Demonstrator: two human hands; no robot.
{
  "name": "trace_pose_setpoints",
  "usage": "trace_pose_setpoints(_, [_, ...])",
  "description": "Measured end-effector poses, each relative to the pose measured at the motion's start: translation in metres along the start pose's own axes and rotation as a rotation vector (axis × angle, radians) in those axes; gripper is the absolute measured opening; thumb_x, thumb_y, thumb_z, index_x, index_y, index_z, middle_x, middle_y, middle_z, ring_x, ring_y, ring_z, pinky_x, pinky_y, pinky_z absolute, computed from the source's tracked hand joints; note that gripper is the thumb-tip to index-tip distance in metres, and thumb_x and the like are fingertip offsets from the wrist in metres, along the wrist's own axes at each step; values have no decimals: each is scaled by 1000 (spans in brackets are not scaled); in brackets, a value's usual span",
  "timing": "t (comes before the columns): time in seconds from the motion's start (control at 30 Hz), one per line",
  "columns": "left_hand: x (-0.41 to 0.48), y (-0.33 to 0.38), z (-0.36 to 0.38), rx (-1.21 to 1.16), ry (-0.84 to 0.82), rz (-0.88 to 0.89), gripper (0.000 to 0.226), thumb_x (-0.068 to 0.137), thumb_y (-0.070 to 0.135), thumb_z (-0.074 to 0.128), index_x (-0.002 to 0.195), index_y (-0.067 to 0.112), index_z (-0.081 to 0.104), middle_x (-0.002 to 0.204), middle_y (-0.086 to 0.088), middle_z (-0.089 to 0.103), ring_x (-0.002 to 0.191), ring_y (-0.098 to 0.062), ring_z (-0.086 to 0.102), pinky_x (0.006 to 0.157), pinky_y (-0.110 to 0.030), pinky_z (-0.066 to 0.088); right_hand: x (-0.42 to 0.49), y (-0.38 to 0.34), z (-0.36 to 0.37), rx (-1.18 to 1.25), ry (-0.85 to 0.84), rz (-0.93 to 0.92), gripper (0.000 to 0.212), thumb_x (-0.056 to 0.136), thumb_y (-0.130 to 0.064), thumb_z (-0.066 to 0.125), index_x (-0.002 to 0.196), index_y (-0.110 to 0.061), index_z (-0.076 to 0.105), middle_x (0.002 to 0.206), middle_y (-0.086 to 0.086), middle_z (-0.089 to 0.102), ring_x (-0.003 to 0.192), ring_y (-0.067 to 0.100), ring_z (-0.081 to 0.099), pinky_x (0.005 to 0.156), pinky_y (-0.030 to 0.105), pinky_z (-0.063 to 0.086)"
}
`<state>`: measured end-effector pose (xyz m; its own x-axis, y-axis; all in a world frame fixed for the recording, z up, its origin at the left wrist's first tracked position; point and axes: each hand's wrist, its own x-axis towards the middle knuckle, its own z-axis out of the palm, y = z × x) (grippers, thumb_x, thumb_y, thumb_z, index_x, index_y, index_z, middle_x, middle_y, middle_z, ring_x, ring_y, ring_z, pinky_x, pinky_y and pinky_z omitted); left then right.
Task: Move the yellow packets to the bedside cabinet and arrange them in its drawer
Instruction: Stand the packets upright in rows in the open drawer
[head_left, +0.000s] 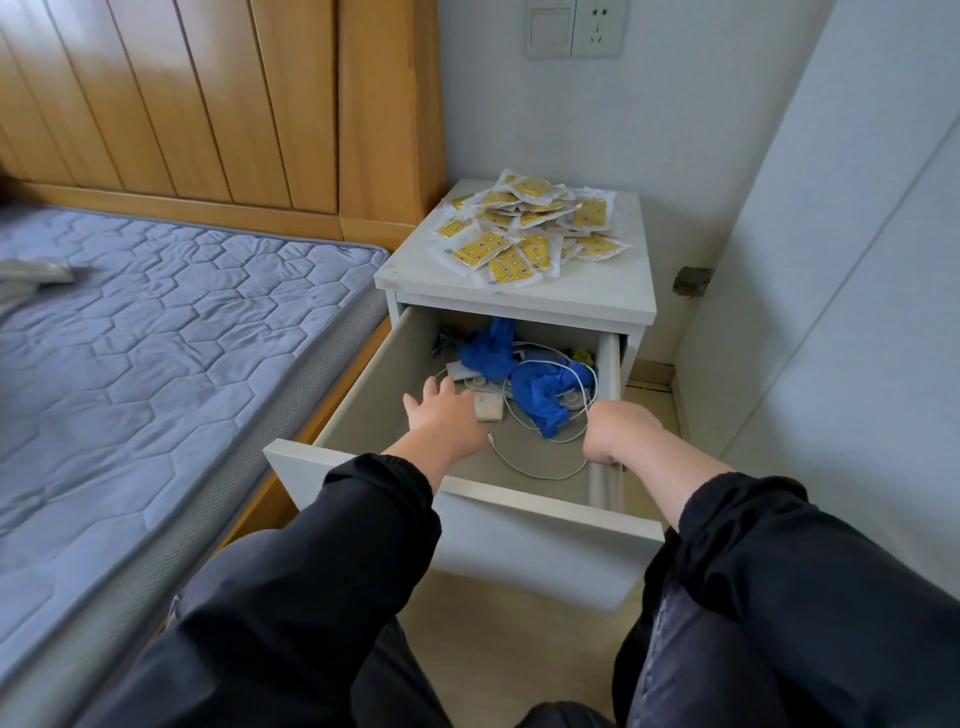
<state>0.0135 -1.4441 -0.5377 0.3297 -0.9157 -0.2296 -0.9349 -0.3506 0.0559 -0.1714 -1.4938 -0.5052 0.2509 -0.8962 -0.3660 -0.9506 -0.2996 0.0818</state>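
- Two hands work at the open drawer of the white bedside cabinet, which stands between the bed and the wall.
- Left hand: reaches palm-down into the drawer with its fingers spread and holding nothing, at a small white adapter.
- Right hand: curled over the drawer's right side wall; whether it holds anything else cannot be told.
- Yellow packets: lie in a loose heap on the cabinet top, none yet in the drawer.
- Drawer contents: blue gloves, a white cable in loops and small oddments fill the rear and middle; the front floor is bare.
- Judged step: clearing room. Sweep the clutter back and to one side as a group, lifting the cable rather than dragging it, lest it snag on the gloves.
- Steady the drawer by its wall, then lay the packets flat in overlapping rows on the cleared floor.
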Motion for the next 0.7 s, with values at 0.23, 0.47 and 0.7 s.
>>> trace_pose_setpoints(0.23, [-12, -19, 6, 83, 38, -70, 57, 91, 20, 45, 146, 17, 31, 158, -10, 10, 147, -33, -2, 114, -61, 8, -7, 1, 5, 21, 29, -20, 32, 86, -5, 45, 117, -6, 56, 75, 5, 48, 80, 23, 58, 70, 28, 50])
trace_pose_setpoints(0.47, [-21, -27, 0, -112, -72, -57, 49, 94, 20, 44, 142, 16, 41, 144, -9, 39, 134, -30, 33, 108, -46, 35, -7, -1, 6, 48, 3, 33, 44, 87, -7, 46, 131, -5, 47, 110, 13, 51, 95, 24, 55, 75, 29, 49])
trace_pose_setpoints(0.7, [-17, -19, -12, -223, 127, 94, 41, 95, 21, 46, 136, 18, 48, 138, -4, 48, 132, -23, 36, 105, -38, 39, 5, -5, -8, 178, 301, -43, 32, 85, -16, 56, 117, -13, 52, 134, 9, 36, 115, 26, 40, 80, 33, 46])
